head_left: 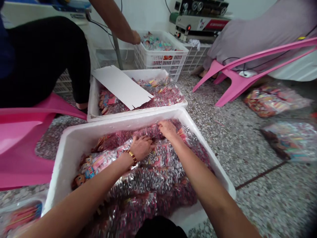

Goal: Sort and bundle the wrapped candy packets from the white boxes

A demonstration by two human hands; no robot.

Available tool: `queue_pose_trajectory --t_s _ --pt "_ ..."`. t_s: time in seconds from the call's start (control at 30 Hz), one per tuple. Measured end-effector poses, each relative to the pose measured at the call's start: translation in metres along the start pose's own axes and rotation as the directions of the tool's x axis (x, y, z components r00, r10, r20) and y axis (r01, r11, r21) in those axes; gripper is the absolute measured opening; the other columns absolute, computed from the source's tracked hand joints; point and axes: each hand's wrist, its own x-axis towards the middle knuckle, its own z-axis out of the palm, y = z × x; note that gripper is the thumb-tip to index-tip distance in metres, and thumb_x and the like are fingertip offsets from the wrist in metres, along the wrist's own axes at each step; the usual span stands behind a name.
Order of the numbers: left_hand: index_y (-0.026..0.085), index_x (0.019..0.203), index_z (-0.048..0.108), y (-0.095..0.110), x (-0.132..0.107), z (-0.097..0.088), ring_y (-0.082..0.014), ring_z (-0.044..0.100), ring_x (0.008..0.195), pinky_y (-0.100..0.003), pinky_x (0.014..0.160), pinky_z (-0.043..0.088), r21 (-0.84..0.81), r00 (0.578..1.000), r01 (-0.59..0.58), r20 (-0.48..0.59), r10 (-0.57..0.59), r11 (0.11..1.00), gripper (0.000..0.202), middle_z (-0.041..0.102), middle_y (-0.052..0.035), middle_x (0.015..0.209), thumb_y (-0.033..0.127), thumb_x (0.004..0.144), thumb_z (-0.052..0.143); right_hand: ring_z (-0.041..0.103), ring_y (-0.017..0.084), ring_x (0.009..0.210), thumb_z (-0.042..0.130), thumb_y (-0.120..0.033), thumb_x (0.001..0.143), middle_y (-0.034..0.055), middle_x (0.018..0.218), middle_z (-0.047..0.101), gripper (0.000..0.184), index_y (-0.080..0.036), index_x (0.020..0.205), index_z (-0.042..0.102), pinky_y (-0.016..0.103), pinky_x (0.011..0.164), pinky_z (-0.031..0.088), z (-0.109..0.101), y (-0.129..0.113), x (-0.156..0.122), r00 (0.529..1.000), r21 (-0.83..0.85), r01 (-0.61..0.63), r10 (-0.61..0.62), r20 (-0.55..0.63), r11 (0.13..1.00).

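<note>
A person's left hand (pixel 141 147), wearing a dark-red-and-gold bead bracelet (pixel 133 158), lies on shiny pink-and-clear plastic-film packets (pixel 148 180) filling a deep white foam box (pixel 64 160) at the centre and lower centre of the frame. Its fingers are slightly parted, with no grip visible. The right hand (pixel 168 129), just beside it, curls its fingers down among the packets; whether they pinch one cannot be told. Each packet looks light, its film slick and pliable, its contents probably stiffer. Film edges should suit a single pinch; a bunch likely needs gentle, even squeezing from both sides to prevent slipping.
</note>
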Motion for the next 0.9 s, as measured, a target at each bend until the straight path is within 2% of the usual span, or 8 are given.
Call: queue_pose_trajectory --t_s 0.13,0.3,0.43,0.53,0.6,0.73,0.8,0.9 --pt "0.022 0.108 0.067 -0.015 -0.003 -0.01 -0.0254 0.061 0.113 -0.053 0.105 0.032 -0.059 1.0 0.029 0.0 -0.029 0.998 0.03 0.072 -0.0073 0.114 0.034 0.101 0.04 0.068 0.021 0.1 0.045 -0.029 0.093 0.0064 0.107 0.074 0.033 -0.025 0.11 0.073 0.028 0.085 0.05 -0.011 -0.003 -0.009 0.999 -0.018 0.01 -0.011 -0.046 1.0" --pt "0.022 0.096 0.07 -0.04 0.006 -0.01 -0.0269 0.054 0.121 -0.05 0.1 0.037 0.064 0.997 -0.079 -0.009 0.08 0.995 0.022 0.068 -0.0054 0.127 0.02 0.095 0.048 0.067 0.018 0.102 0.053 -0.022 0.087 0.0027 0.108 0.075 0.028 -0.027 0.1 0.078 0.024 0.088 0.048 -0.007 -0.015 -0.004 0.974 0.037 0.16 -0.164 0.154 0.986" --pt "0.019 0.106 0.068 -0.054 0.014 -0.013 -0.0273 0.056 0.118 -0.048 0.098 0.042 0.134 0.997 -0.08 0.014 0.078 0.988 0.031 0.061 -0.0079 0.137 0.012 0.092 0.042 0.063 0.017 0.114 0.049 -0.02 0.091 0.001 0.121 0.071 0.036 -0.025 0.117 0.073 0.023 0.1 0.044 -0.004 -0.017 0.01 0.984 0.135 0.175 -0.18 0.019 0.975" --pt "0.016 0.116 0.066 -0.062 0.015 -0.016 -0.0265 0.056 0.122 -0.045 0.104 0.042 0.124 0.995 -0.095 -0.002 0.096 0.988 0.037 0.06 -0.0119 0.138 0.009 0.09 0.041 0.065 0.016 0.106 0.049 -0.02 0.09 0.0008 0.117 0.072 0.036 -0.025 0.118 0.072 0.024 0.096 0.045 -0.011 -0.015 0.006 0.98 0.171 0.2 -0.195 -0.046 0.965" --pt "0.014 0.119 0.064 -0.068 0.016 -0.017 -0.0233 0.054 0.125 -0.041 0.109 0.04 0.094 0.989 -0.147 -0.002 0.147 0.985 0.038 0.06 -0.0129 0.138 0.009 0.089 0.041 0.068 0.016 0.094 0.052 -0.022 0.088 0.0002 0.103 0.076 0.03 -0.026 0.107 0.076 0.024 0.087 0.048 -0.015 -0.017 -0.002 0.966 0.154 0.254 -0.258 0.012 0.955" --pt "0.013 0.114 0.066 -0.075 0.021 -0.025 -0.0188 0.057 0.125 -0.033 0.112 0.038 0.039 0.984 -0.172 0.057 0.17 0.984 0.037 0.063 -0.0114 0.134 0.005 0.088 0.04 0.069 0.016 0.086 0.064 -0.018 0.077 -0.0007 0.09 0.077 0.022 -0.026 0.09 0.08 0.02 0.073 0.047 -0.009 -0.031 -0.011 0.885 0.113 0.331 -0.35 0.308 0.937" --pt "0.015 0.107 0.068 -0.077 0.019 -0.029 -0.0184 0.061 0.118 -0.032 0.107 0.043 0.012 0.987 -0.144 0.072 0.143 0.989 0.034 0.067 -0.0081 0.129 0.007 0.089 0.04 0.069 0.018 0.091 0.064 -0.016 0.077 0.0012 0.095 0.077 0.024 -0.025 0.093 0.08 0.021 0.075 0.047 -0.002 -0.038 -0.007 0.889 0.094 0.314 -0.328 0.321 0.945" --pt "0.019 0.1 0.069 -0.084 0.009 -0.031 -0.0166 0.066 0.108 -0.029 0.101 0.048 -0.016 0.989 -0.146 0.032 0.146 0.989 0.032 0.068 -0.0049 0.125 0.012 0.093 0.039 0.068 0.018 0.098 0.059 -0.022 0.084 0.0015 0.104 0.076 0.026 -0.026 0.101 0.078 0.021 0.082 0.047 0.008 -0.037 0.0 0.927 0.138 0.291 -0.314 0.203 0.947"
